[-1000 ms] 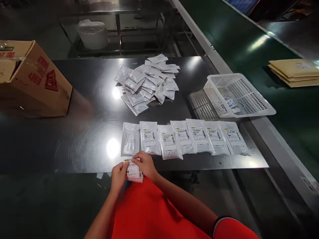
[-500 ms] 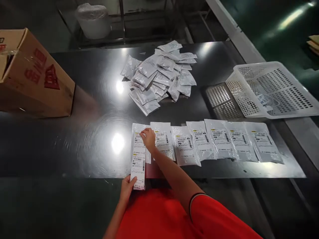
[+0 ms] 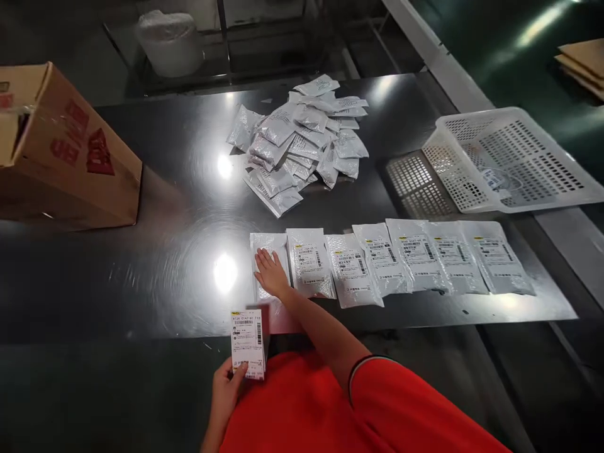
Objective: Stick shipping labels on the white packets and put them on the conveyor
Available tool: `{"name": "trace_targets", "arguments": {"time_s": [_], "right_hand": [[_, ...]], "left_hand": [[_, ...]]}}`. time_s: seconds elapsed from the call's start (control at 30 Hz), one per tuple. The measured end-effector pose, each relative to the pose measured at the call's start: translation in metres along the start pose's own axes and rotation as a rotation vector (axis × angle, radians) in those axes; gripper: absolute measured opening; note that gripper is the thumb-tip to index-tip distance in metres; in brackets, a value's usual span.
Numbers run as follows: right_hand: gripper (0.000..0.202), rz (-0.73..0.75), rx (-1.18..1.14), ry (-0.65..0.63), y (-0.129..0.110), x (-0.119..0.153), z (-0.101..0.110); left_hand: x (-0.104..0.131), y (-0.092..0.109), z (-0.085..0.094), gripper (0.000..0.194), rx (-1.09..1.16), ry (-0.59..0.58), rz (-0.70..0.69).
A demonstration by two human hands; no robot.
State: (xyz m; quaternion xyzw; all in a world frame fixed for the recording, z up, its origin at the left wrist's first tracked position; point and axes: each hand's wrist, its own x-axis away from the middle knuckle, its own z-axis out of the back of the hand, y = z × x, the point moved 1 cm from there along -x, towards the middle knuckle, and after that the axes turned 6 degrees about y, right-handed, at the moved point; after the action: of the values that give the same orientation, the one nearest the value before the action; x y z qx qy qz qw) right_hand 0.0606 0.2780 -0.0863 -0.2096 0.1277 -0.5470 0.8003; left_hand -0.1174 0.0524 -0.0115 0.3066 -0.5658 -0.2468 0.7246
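Labels (image 3: 247,336), in the head view, are by the near edge of the bench (image 3: 179,296), pinched in the left hand (image 3: 227,387), thumb on top. The right hand (image 3: 272,275) lies flat on the leftmost packet (image 3: 268,240), fingers spread, gripping nothing. Pressing softly and evenly, right out to the sides, seems best, with the labels held away.
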Motion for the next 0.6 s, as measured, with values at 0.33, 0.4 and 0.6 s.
{"name": "trace_targets", "arguments": {"time_s": [0.33,0.4,0.6], "right_hand": [[0.081,-0.842,-0.176,0.384,-0.025,0.058,-0.018],[0.081,-0.954,-0.382,0.322,-0.028,0.048,-0.013],[0.031,-0.869,-0.614,0.3,0.009,0.048,0.044]], "left_hand": [[0.003,0.006,0.004,0.051,0.043,0.046,-0.032],[0.004,0.002,0.008,0.052,0.007,0.056,-0.034],[-0.009,-0.004,0.015,0.048,-0.092,0.055,-0.005]]}}
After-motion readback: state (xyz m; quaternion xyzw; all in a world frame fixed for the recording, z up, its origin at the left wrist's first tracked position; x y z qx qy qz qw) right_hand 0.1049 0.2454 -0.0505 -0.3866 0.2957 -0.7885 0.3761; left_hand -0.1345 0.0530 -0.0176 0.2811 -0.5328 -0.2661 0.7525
